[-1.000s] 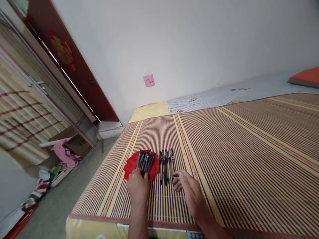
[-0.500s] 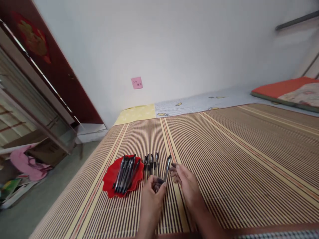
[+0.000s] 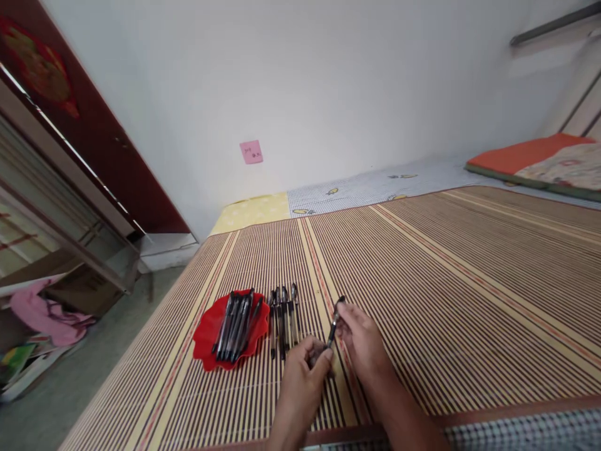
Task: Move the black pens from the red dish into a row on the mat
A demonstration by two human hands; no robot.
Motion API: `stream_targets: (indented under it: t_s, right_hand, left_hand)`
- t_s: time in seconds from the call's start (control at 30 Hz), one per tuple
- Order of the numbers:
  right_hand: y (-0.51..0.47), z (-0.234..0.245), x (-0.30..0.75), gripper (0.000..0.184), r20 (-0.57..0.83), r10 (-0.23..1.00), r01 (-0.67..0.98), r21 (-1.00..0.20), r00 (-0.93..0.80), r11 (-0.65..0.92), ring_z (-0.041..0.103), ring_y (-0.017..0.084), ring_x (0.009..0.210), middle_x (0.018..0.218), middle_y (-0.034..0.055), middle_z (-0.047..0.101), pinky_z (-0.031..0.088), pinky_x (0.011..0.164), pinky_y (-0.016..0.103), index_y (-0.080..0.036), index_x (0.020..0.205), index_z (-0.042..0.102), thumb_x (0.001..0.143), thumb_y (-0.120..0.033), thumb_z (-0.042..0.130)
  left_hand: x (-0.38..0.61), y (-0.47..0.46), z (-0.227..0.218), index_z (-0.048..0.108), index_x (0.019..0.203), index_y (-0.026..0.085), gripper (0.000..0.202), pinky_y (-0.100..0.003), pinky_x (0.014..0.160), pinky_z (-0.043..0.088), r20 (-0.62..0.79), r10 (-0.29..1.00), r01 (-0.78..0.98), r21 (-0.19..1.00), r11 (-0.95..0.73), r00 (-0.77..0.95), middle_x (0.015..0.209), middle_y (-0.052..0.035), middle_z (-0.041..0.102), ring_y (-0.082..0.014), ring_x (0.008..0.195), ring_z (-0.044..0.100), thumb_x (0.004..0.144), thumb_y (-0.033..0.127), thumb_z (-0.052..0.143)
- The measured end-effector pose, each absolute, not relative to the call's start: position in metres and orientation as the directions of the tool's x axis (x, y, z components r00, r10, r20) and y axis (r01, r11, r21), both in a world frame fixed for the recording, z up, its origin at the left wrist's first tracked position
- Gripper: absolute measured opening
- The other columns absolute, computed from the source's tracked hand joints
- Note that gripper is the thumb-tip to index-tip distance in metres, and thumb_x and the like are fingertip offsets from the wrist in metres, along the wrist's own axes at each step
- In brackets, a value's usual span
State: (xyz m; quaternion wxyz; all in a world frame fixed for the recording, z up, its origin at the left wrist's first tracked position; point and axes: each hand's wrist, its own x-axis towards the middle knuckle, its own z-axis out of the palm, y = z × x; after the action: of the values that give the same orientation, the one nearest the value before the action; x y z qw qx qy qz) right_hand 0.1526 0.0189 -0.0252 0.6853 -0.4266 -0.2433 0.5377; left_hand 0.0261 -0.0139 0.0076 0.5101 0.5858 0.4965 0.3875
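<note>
A black pen (image 3: 333,331) slants above the striped mat, held between both hands. My left hand (image 3: 307,369) pinches its lower end with thumb and fingers. At the upper end, the fingers of my right hand (image 3: 359,332) close on the dark cap (image 3: 340,302). Whether the cap is fully seated cannot be made out. Several capped pens (image 3: 283,313) lie side by side on the mat, left of my hands. Farther left, a red wavy-edged plate (image 3: 205,332) carries a pile of black pens (image 3: 237,326).
The striped mat (image 3: 422,300) covers the bed, with its near edge just below my hands. A white wall (image 3: 366,81) with a pink note (image 3: 251,152) rises behind. Folded orange bedding (image 3: 526,153) lies at the far right. Floor and a cardboard box (image 3: 84,285) are at left.
Both hands have moved slightly right with the pen. My right hand, earlier beside the pen with fingers apart, has now closed on its cap end. The view has shifted a little.
</note>
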Motion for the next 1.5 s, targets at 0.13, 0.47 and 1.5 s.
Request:
stream_targets:
  t_s: [0.13, 0.47, 1.5]
  right_hand:
    - [0.024, -0.025, 0.175, 0.028, -0.195, 0.875, -0.687, -0.701, 0.444, 0.193, 0.055, 0.013, 0.063, 0.068, -0.0015, 0.059, 0.047, 0.058, 0.024, -0.019, 0.073, 0.062, 0.067, -0.039, 0.082]
    - [0.015, -0.013, 0.162, 0.035, -0.120, 0.987, -0.608, -0.794, 0.109, -0.029, 0.038, 0.008, 0.046, 0.058, -0.0037, 0.052, 0.024, 0.041, 0.021, -0.017, 0.078, 0.061, 0.074, -0.049, 0.075]
    - [0.010, -0.015, 0.159, 0.039, -0.112, 0.994, -0.406, -0.908, 0.005, -0.100, 0.026, 0.006, 0.045, 0.050, -0.0089, 0.037, 0.016, 0.043, 0.022, -0.017, 0.076, 0.067, 0.064, -0.050, 0.082]
  left_hand:
    - [0.028, -0.018, 0.004, 0.055, 0.072, 0.018, 0.028, -0.023, 0.060, 0.035, -0.100, 0.941, 0.078, 0.994, 0.079, 0.322, 0.063, 0.0037, 0.050, -0.0120, 0.061, 0.047, 0.083, 0.043, 0.062]
    - [0.023, -0.009, -0.004, 0.052, 0.072, 0.019, 0.023, -0.023, 0.057, 0.030, -0.060, 0.987, 0.080, 0.996, 0.049, 0.148, 0.062, 0.0057, 0.047, -0.0108, 0.058, 0.039, 0.074, 0.036, 0.068]
    - [0.028, -0.018, -0.007, 0.055, 0.080, 0.021, 0.034, -0.025, 0.058, 0.039, -0.131, 0.966, 0.045, 0.991, 0.124, 0.224, 0.067, 0.0023, 0.053, -0.0136, 0.061, 0.048, 0.092, 0.051, 0.045]
